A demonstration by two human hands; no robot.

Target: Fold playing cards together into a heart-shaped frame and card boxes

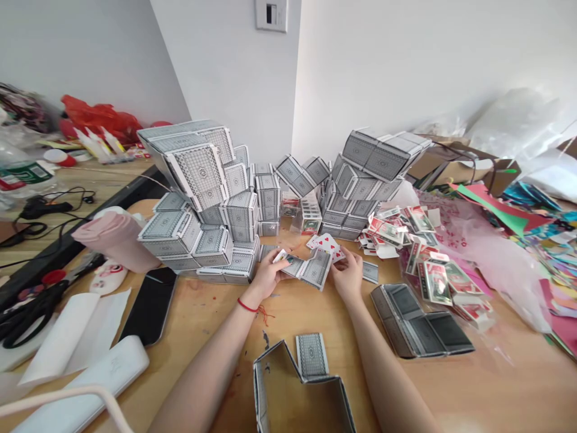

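Two hands [269,269], one phone [150,305], one pink tumbler [115,236], one wall switch [271,14].

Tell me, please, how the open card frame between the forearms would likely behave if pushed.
The open card frame would probably feel light, since thin walls surround a hollow middle. It may flex or skew under a firm push, as no cover shows across its top. Its straight sides and angular corners make rolling unlikely.
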